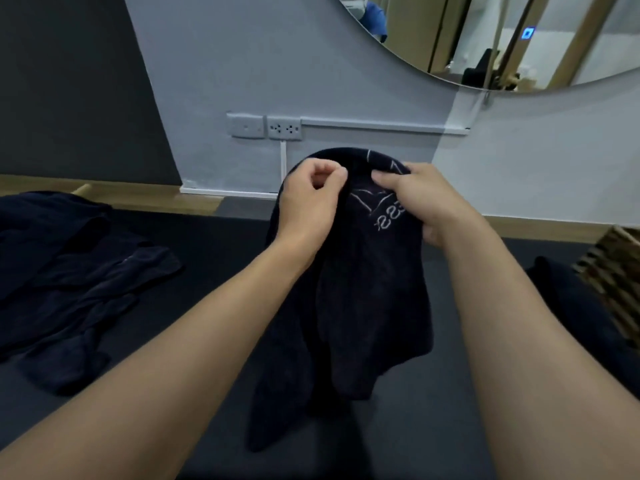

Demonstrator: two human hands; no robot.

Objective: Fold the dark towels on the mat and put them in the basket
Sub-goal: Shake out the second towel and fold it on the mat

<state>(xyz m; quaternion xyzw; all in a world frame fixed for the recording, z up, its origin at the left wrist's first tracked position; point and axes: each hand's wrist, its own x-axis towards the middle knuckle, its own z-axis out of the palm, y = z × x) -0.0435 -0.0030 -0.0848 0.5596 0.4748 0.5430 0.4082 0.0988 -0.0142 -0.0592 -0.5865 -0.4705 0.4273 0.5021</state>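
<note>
A dark navy towel (360,306) with pale stitched lettering hangs in the air over the dark mat (207,265). My left hand (308,202) pinches its top edge on the left. My right hand (422,199) grips the same top edge on the right, fingers curled into the cloth. The towel's lower part droops bunched toward the mat. Several more dark towels (69,278) lie crumpled on the mat's left side. A woven basket (613,282) shows at the right edge, with dark cloth (554,282) beside it.
A grey wall with a switch plate and a power socket (284,128) stands behind the mat. A round mirror (519,39) hangs upper right. A strip of wooden floor (138,195) runs along the wall.
</note>
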